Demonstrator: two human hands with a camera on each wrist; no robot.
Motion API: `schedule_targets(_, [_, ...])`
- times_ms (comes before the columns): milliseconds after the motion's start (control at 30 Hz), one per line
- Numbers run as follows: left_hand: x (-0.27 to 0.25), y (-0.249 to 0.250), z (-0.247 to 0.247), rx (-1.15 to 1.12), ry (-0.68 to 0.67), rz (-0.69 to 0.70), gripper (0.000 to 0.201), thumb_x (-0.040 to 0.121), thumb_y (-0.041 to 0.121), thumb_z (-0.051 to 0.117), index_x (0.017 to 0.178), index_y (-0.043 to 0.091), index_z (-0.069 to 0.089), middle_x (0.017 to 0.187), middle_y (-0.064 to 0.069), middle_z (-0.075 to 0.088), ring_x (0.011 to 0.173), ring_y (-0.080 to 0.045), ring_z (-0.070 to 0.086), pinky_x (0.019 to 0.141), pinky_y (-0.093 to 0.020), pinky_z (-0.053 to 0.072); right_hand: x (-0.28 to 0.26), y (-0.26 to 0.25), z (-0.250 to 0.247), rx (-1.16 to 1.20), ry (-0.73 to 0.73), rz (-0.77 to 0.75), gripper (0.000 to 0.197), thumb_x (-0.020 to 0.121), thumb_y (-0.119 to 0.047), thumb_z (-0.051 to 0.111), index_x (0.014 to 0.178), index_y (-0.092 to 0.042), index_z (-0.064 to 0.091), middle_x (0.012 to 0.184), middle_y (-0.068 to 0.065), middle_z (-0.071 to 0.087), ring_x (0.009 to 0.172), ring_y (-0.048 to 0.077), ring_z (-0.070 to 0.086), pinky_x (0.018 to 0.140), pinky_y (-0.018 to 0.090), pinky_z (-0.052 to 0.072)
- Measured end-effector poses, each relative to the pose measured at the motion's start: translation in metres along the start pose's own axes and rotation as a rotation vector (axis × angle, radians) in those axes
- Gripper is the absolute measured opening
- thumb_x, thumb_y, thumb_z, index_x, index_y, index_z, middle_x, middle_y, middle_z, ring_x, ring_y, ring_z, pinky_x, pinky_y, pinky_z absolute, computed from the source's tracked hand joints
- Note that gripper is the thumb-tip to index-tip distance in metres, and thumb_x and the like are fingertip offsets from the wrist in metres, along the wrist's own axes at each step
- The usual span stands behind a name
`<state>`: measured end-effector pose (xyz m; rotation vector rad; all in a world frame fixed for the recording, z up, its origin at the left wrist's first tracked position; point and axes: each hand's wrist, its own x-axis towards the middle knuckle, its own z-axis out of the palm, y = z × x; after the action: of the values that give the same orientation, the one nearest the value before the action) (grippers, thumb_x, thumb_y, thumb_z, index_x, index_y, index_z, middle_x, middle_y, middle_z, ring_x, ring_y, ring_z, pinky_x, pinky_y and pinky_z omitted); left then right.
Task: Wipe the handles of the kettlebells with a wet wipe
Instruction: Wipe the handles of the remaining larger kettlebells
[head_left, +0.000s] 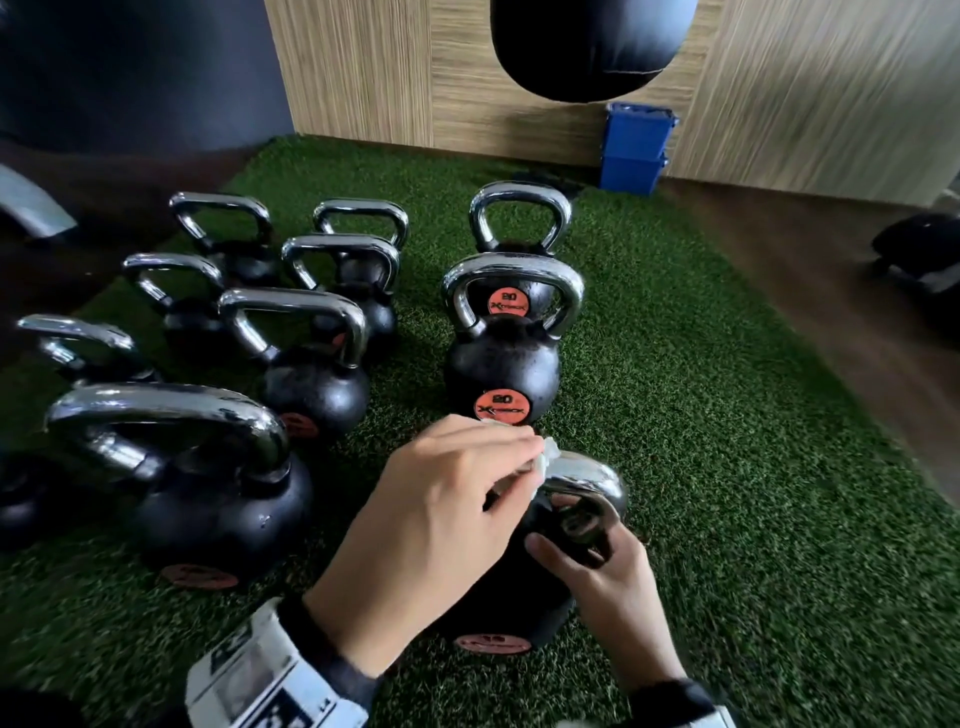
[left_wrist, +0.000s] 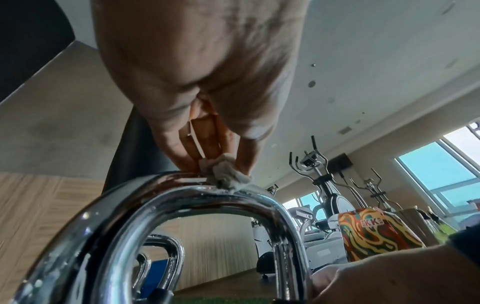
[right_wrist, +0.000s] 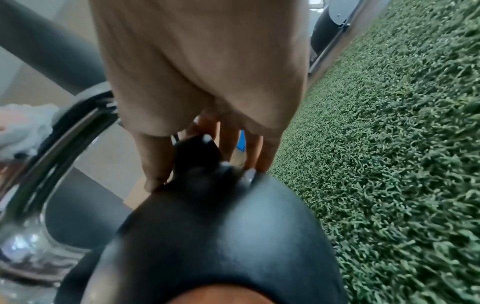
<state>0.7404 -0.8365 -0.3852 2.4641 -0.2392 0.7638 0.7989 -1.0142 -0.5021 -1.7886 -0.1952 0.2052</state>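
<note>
The nearest black kettlebell (head_left: 511, 597) stands on the green turf right in front of me. My left hand (head_left: 524, 460) pinches a crumpled white wet wipe (head_left: 549, 457) and presses it onto the top of the chrome handle (head_left: 589, 483). The left wrist view shows the wipe (left_wrist: 226, 174) bunched between the fingertips on the handle's crown (left_wrist: 182, 197). My right hand (head_left: 587, 564) grips the kettlebell at the black foot of the handle's right side; in the right wrist view thumb and fingers (right_wrist: 153, 164) straddle that foot above the round body (right_wrist: 221, 236).
Several more chrome-handled kettlebells stand in rows to the left and ahead, among them a 20 kg one (head_left: 503, 364) and a big one (head_left: 208, 493). Blue bins (head_left: 636, 148) sit by the wooden wall under a hanging black bag (head_left: 587, 47). Open turf (head_left: 753, 467) lies to the right.
</note>
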Motion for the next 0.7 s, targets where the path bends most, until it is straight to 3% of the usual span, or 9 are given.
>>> schedule_targets(233, [-0.009, -0.021, -0.030, -0.031, 0.016, -0.163, 0.020, 0.093, 0.029, 0.075, 0.112, 0.028, 0.080, 0.110, 0.024, 0.074, 0.102, 0.011, 0.068, 0.088, -0.015, 0.055, 0.002, 0.005, -0.001, -0.034, 0.014, -0.023, 0.048, 0.063, -0.068, 0.080, 0.099, -0.037, 0.072, 0.095, -0.015, 0.077, 0.090, 0.001, 0.073, 0.082, 0.035, 0.059])
schedule_targets(400, [-0.019, -0.022, -0.025, 0.013, -0.027, -0.038, 0.032, 0.096, 0.025, 0.063, 0.125, 0.018, 0.073, 0.123, 0.016, 0.070, 0.114, 0.003, 0.067, 0.098, -0.016, 0.053, 0.003, 0.005, -0.001, -0.048, 0.025, -0.025, 0.048, 0.063, -0.068, 0.080, 0.099, -0.037, 0.072, 0.093, -0.014, 0.078, 0.088, 0.002, 0.073, 0.080, 0.035, 0.059])
schedule_targets(533, [-0.034, -0.042, -0.023, -0.155, 0.096, -0.258, 0.029, 0.096, 0.025, 0.066, 0.124, 0.023, 0.075, 0.119, 0.022, 0.071, 0.110, 0.013, 0.065, 0.094, -0.007, 0.050, 0.004, 0.002, -0.004, -0.077, 0.012, -0.021, 0.047, 0.062, -0.069, 0.079, 0.096, -0.038, 0.073, 0.091, -0.016, 0.077, 0.085, -0.001, 0.073, 0.078, 0.033, 0.058])
schedule_targets(633, [-0.045, -0.058, -0.020, -0.328, 0.120, -0.400, 0.033, 0.095, 0.032, 0.061, 0.125, 0.026, 0.073, 0.118, 0.017, 0.073, 0.107, 0.007, 0.069, 0.092, -0.010, 0.054, 0.006, -0.003, -0.007, -0.099, -0.020, 0.006, 0.033, 0.068, -0.057, 0.085, 0.092, -0.036, 0.074, 0.090, -0.015, 0.078, 0.084, 0.001, 0.072, 0.079, 0.031, 0.056])
schedule_targets(700, [-0.052, -0.063, -0.015, -0.338, 0.137, -0.400, 0.037, 0.094, 0.035, 0.061, 0.127, 0.024, 0.071, 0.121, 0.012, 0.072, 0.109, 0.002, 0.070, 0.092, -0.013, 0.055, 0.007, -0.007, -0.008, -0.115, -0.033, 0.006, 0.028, 0.069, -0.048, 0.086, 0.089, -0.031, 0.076, 0.087, -0.017, 0.077, 0.081, -0.003, 0.071, 0.073, 0.022, 0.054])
